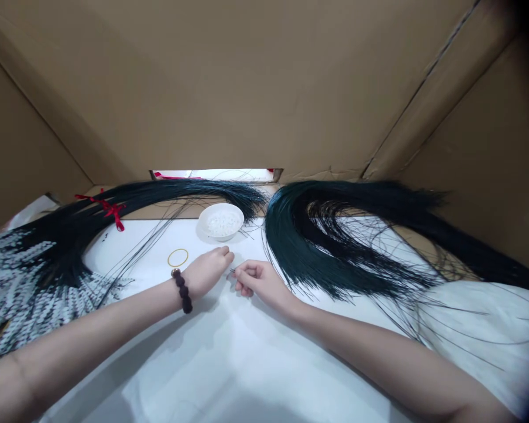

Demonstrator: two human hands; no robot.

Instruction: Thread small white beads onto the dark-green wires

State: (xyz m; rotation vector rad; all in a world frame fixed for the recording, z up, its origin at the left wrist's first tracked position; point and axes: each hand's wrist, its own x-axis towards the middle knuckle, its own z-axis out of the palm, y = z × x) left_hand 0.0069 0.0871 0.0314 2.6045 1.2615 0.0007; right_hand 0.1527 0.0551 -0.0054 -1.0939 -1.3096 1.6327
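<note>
My left hand [208, 272] is closed over the white tabletop, just in front of a white bowl [219, 237]. Its fingertips are turned away, so whatever they grip is hidden. Close beside it, my right hand [261, 280] pinches a thin dark strand [232, 271], of which only a short end shows between the two hands. Inside the bowl lie many small white pieces [221, 222], too small to name surely. A thick bundle of dark green-black strands [286, 235] curves around to the right of my right hand.
On the left lies another dark bundle [158, 191], tied with a red ribbon [110, 208], with white pieces [13, 288] along its ends. A yellow ring [177, 257] rests near my left wrist. Cardboard walls [229, 88] surround the table [194, 364]. White plastic [480, 317] lies at right.
</note>
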